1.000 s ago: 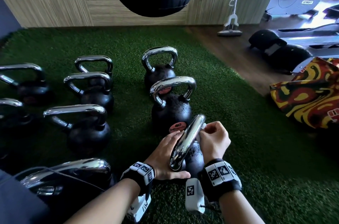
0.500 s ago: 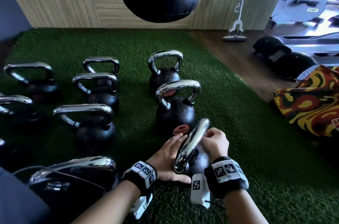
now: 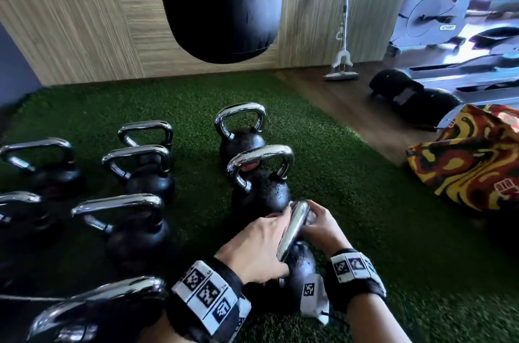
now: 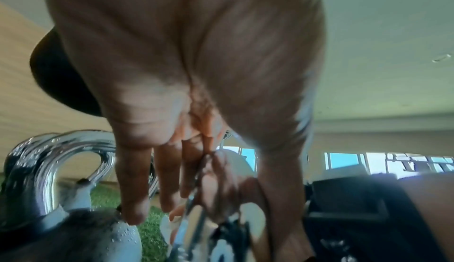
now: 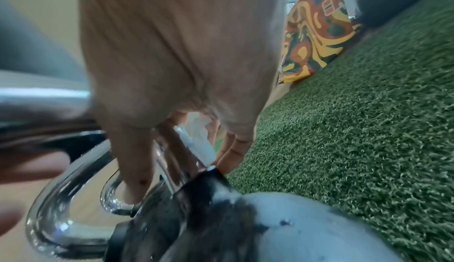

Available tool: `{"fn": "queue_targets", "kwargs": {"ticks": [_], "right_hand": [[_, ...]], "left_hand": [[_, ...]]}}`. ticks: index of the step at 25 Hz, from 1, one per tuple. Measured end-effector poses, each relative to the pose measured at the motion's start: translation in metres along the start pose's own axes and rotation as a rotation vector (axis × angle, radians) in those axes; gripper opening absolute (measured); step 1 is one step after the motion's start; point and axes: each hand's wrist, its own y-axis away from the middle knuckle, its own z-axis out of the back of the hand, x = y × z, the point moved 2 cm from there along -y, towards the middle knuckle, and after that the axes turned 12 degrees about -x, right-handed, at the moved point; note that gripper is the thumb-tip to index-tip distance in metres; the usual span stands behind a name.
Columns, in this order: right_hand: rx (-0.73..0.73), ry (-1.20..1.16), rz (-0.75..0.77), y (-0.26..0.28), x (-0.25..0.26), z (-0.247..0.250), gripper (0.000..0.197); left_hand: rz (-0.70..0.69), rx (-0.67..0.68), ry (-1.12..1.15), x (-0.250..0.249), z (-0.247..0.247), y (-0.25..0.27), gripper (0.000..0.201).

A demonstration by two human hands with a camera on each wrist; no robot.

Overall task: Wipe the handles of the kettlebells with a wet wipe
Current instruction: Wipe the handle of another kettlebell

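Standing on the green turf (image 3: 351,202), the nearest kettlebell (image 3: 302,266) has its chrome handle (image 3: 293,229) between both hands: left hand (image 3: 257,247) flat against it, fingers straight; right hand (image 3: 323,226) curled, pinching a white wipe (image 5: 200,140) against the handle's far end.

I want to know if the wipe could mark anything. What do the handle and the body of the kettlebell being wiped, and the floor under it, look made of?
The shiny curved kettlebell handle looks like chromed or polished steel: mirror reflections. The round black kettlebell body looks like matte coated iron, pebbled, with droplets, though the coating is a guess. The green floor covering looks like artificial turf: short synthetic blades.
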Motion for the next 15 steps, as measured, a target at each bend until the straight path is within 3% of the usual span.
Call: {"fn": "queue_targets", "kwargs": {"ticks": [2, 4, 7, 11, 15], "right_hand": [[-0.098, 0.085, 0.019, 0.005, 0.010, -0.002, 0.023], [-0.177, 0.114, 0.043, 0.011, 0.016, 0.000, 0.020], [-0.210, 0.117, 0.112, 0.022, 0.016, 0.017, 0.015], [-0.158, 0.307, 0.190, 0.035, 0.006, 0.045, 0.036], [-0.157, 0.364, 0.156, 0.043, 0.002, 0.054, 0.038]], "left_hand": [[0.026, -0.033, 0.072, -0.002, 0.006, 0.001, 0.100], [0.047, -0.010, 0.109, -0.002, 0.009, 0.000, 0.097], [0.030, 0.128, 0.162, 0.007, 0.012, -0.002, 0.110], [-0.032, 0.285, 0.232, 0.023, 0.011, -0.017, 0.118], [-0.057, 0.354, 0.177, 0.023, 0.009, -0.031, 0.117]]}}
